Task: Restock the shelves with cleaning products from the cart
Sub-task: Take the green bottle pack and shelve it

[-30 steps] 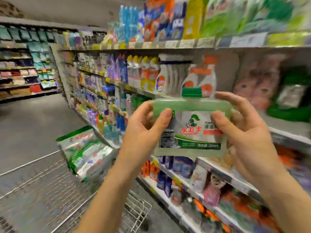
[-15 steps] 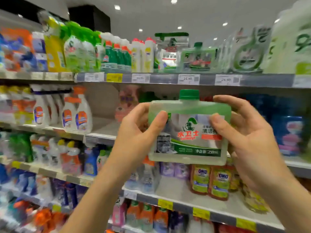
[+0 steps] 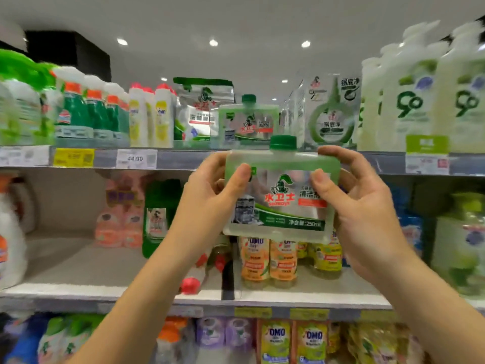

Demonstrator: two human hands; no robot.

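I hold a flat, pale green cleaner bottle (image 3: 282, 198) with a dark green cap upright in front of me, at the height of the top shelf's edge (image 3: 181, 159). My left hand (image 3: 212, 198) grips its left side, thumb on the label. My right hand (image 3: 359, 206) grips its right side, fingers curled over the top corner. A matching bottle (image 3: 248, 119) stands on the top shelf just behind and above it. The cart is out of view.
The top shelf carries green dish-soap bottles (image 3: 89, 114), white bottles (image 3: 154, 116), a pouch (image 3: 199, 109) and tall white bottles (image 3: 420, 95). On the middle shelf (image 3: 78, 266) stand orange OMO bottles (image 3: 267, 258), pink packs (image 3: 119, 214) and a green bottle (image 3: 157, 216).
The view swung from the aisle and cart up to the shelves. Both hands kept hold of the bottle and raised it toward the top shelf.
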